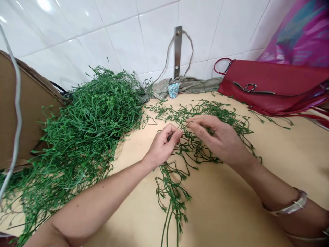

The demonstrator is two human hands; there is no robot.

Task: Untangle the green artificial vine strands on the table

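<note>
My left hand (166,142) is closed in a pinch over the middle of the table, its thumb and finger pressed on thin green plastic stems. Below it a bunch of green stems (173,192) with small bud-like tips trails toward me. Just to the right, my right hand (218,137) has its thumb and forefinger brought together at a thin green stem; its other fingers are curled and partly hidden. Under and behind both hands lies a loose spread of green stems (205,151). A large heap of the same stems (102,106) stands to the left.
A cardboard box (25,113) and a white cable (17,103) are at the left. By the tiled wall stand a small blue-and-white cup (173,90) and a grey cloth (200,85). A red handbag (277,82) and a purple plastic bag (303,37) occupy the right back.
</note>
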